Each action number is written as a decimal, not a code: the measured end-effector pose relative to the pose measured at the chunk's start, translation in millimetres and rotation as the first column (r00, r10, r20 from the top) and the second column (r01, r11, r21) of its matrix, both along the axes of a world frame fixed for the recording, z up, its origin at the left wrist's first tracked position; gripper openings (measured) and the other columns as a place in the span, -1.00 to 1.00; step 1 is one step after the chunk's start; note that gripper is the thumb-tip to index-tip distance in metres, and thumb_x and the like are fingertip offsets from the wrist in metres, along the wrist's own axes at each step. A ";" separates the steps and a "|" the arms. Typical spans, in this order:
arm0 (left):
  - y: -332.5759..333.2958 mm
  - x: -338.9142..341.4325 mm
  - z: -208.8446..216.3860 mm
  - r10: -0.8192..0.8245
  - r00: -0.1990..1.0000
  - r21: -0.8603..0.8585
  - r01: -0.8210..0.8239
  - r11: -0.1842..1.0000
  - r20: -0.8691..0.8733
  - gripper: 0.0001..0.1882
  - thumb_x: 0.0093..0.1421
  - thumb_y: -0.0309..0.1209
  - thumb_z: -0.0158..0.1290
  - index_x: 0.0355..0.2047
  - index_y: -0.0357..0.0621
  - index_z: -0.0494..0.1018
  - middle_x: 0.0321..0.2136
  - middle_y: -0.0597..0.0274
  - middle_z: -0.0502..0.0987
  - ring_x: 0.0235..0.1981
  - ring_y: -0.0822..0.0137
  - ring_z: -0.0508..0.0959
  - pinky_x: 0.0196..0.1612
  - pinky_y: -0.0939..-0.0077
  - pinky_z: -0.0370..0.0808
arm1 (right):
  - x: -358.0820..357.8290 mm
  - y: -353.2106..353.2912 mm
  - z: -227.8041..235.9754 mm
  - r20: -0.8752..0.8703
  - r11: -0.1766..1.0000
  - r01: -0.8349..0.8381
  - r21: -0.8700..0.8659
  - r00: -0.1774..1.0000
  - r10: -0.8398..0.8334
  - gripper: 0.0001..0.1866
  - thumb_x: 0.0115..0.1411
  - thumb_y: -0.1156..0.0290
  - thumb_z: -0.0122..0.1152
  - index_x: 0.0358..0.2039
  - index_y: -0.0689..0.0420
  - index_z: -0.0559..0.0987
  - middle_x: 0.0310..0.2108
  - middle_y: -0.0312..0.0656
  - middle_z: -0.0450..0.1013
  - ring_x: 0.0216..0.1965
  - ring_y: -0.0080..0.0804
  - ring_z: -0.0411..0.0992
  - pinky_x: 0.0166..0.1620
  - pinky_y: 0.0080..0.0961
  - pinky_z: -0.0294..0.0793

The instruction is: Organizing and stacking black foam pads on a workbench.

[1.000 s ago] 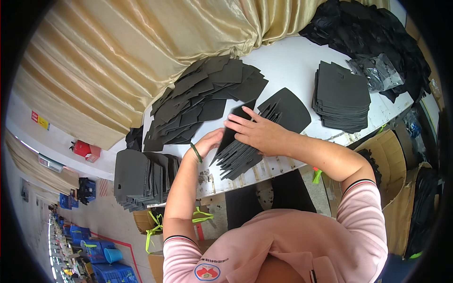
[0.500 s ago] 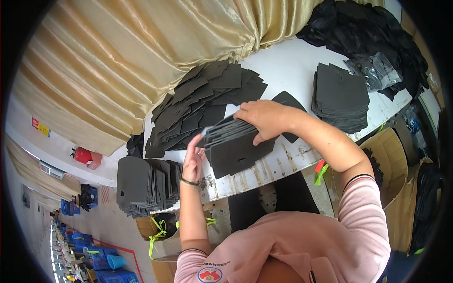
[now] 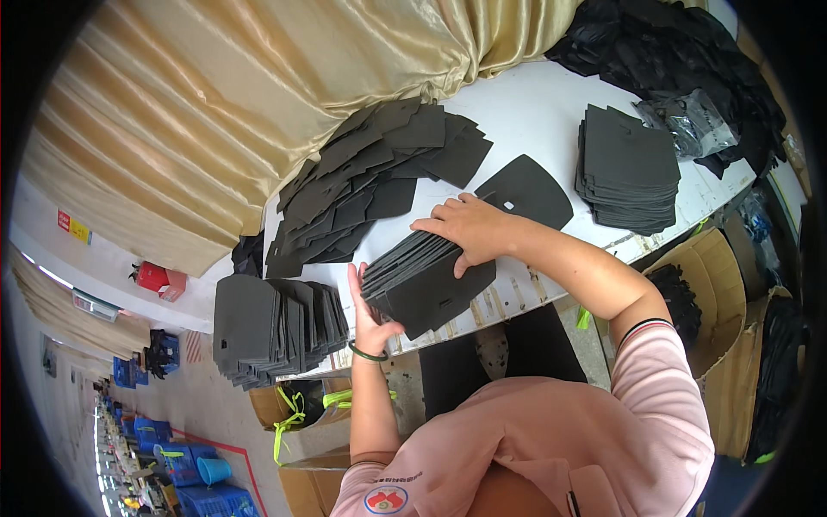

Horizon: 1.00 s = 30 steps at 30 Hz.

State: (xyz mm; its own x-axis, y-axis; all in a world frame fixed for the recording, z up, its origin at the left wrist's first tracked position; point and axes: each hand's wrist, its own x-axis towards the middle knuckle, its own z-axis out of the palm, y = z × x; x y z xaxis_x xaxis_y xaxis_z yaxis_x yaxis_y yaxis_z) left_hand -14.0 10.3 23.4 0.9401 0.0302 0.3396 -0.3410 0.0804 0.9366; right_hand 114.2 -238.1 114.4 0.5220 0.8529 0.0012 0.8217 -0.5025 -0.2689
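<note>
I have a stack of black sheets (image 3: 426, 280) between my two hands at the near edge of the white counter (image 3: 534, 112). My left hand (image 3: 369, 312) stands upright against the left end of the stack, palm pressed to the sheet edges, fingers pointing away from me, a green bangle (image 3: 369, 353) on the wrist. My right hand (image 3: 469, 228) lies flat on top of the stack, fingers spread and curled over its far edge, so my grip is clamped on the stack from the side and from above. The stack lies tilted, its lower corner over the counter's front edge.

Just beyond my right hand a single black sheet (image 3: 525, 189) with a rounded edge lies flat on the counter. Farther left, a loose heap of black sheets (image 3: 370, 177) fans out toward the gold curtain (image 3: 258, 95) behind the counter. To my left, well apart from my hands, a row of stacked sheets (image 3: 271, 327) stands on the counter's end. To the right another neat pile of black sheets (image 3: 627, 168) sits near a clear plastic bag (image 3: 689, 121) and a mound of black material (image 3: 680, 52). A cardboard box (image 3: 724, 284) stands on the floor beside my right arm.
</note>
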 end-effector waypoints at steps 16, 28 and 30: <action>10.1 24.7 -54.7 0.113 0.992 0.171 -0.102 0.980 -0.055 0.15 -0.30 -0.37 0.48 0.23 -0.29 -0.01 0.04 0.14 0.33 0.06 0.28 0.33 0.16 0.39 0.23 | 55.9 -62.2 -102.1 -0.866 0.208 0.841 0.499 0.486 0.115 -0.41 0.35 -0.09 -0.30 0.24 -0.02 0.26 0.21 -0.19 0.23 0.27 -0.35 0.08 0.26 -0.43 0.03; 26.9 9.4 -57.8 0.119 0.988 0.195 -0.098 0.976 -0.099 0.04 -0.35 -0.36 0.50 0.13 -0.31 0.15 -0.06 0.17 0.44 -0.03 0.31 0.42 0.09 0.42 0.34 | 42.5 -20.9 -74.0 -0.475 0.422 0.417 0.805 0.880 0.035 -0.37 0.30 -0.05 -0.10 0.27 0.02 0.19 0.34 -0.10 -0.03 0.36 -0.21 -0.09 0.34 -0.28 -0.14; 22.0 7.4 -50.5 0.091 0.979 0.176 -0.059 0.983 -0.181 0.21 -0.37 -0.32 0.51 0.22 -0.27 -0.03 0.02 0.14 0.37 0.05 0.28 0.37 0.16 0.37 0.29 | 31.7 -11.6 -35.7 -0.234 0.554 0.216 0.804 0.971 -0.039 -0.35 0.28 -0.07 -0.08 0.28 0.00 0.18 0.35 -0.09 -0.06 0.37 -0.17 -0.10 0.34 -0.20 -0.17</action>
